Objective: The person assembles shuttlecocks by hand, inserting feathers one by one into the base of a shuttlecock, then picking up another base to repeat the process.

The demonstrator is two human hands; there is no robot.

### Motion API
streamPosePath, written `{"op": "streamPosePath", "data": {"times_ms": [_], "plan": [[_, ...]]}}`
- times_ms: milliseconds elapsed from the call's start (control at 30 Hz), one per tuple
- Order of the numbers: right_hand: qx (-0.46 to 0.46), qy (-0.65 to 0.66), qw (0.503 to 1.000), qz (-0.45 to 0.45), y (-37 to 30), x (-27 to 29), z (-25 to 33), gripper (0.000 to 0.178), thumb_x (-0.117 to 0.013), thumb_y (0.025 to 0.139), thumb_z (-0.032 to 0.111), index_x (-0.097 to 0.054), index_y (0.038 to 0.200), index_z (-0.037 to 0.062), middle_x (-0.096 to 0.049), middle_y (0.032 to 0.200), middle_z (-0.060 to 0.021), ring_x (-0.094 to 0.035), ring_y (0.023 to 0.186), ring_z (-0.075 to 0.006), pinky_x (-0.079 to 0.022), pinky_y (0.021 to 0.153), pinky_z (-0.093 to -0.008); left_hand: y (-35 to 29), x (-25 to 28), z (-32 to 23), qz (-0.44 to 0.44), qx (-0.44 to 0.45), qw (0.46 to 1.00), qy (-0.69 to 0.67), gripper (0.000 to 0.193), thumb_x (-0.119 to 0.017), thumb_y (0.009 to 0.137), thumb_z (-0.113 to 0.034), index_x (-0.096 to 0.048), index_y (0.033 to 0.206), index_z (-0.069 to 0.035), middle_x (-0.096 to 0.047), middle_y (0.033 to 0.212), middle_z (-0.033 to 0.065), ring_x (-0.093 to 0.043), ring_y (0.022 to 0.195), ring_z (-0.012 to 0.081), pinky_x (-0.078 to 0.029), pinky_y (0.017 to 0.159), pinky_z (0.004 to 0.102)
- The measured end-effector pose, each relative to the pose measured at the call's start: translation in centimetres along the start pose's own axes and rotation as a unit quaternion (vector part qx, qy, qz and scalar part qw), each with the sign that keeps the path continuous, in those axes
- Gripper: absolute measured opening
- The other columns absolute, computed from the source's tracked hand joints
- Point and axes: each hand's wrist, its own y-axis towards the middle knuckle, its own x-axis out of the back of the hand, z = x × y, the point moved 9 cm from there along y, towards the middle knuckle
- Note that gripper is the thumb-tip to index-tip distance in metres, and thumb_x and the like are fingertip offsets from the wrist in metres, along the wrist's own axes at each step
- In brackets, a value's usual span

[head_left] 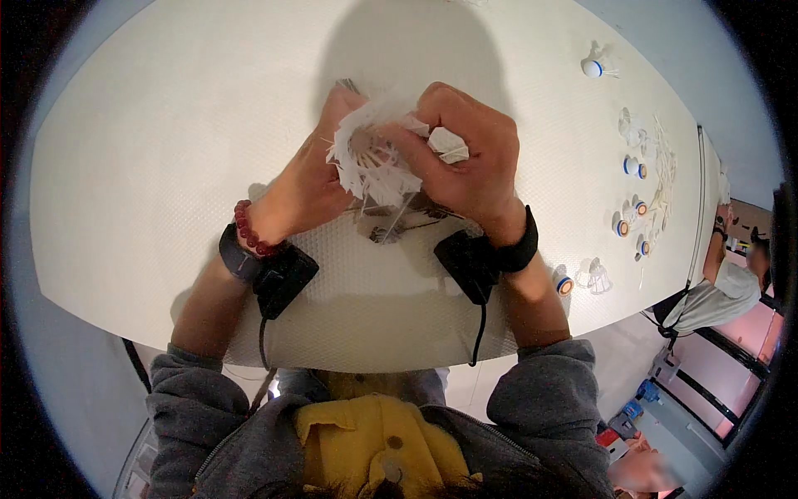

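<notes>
A white feather shuttlecock (374, 158) is held above the table, its feather skirt open toward me. My left hand (312, 175) is closed round its left side. The fingertips of my right hand (474, 154) reach the skirt's right edge. Out of the right fist sticks a crumpled white piece (449, 145), maybe feather or paper; which I cannot tell. A dark-and-clear item (391, 226) lies on the table under the shuttlecock, partly hidden by my hands.
Along the right of the white table (166, 141) lie a shuttlecock (593, 68), several cork heads with blue bands (622, 228), loose feather shafts (663, 179) and a pale skirt piece (595, 277). Another person (723, 295) is beyond the table's right edge.
</notes>
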Motion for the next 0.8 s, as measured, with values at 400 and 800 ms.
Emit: {"op": "streamPosePath", "data": {"times_ms": [400, 800], "plan": [[-0.056, 0.12, 0.99, -0.051, -0.5, 0.2, -2.4, 0.017, -0.073, 0.074, 0.011, -0.059, 0.073, 0.0016, -0.058, 0.065, -0.005, -0.056, 0.058, -0.0103, -0.046, 0.054, -0.0235, 0.3, -0.5, 0.3, 0.025, -0.025, 0.998, 0.061, 0.057, -0.069, 0.078, -0.012, -0.039, 0.125, -0.006, -0.041, 0.107, 0.0089, -0.05, 0.101, 0.0231, -0.044, 0.087, 0.0335], [-0.044, 0.137, 0.99, 0.0, -0.3, -0.5, -1.7, 0.015, -0.072, 0.074, 0.009, -0.059, 0.075, 0.0017, -0.058, 0.069, -0.005, -0.057, 0.062, -0.0098, -0.047, 0.057, -0.0233, -0.1, -0.9, 0.1, 0.036, -0.043, 0.994, 0.089, 0.061, -0.069, 0.079, -0.015, -0.034, 0.128, -0.007, -0.048, 0.115, 0.0132, -0.053, 0.108, 0.0255, -0.046, 0.09, 0.0365]]}}
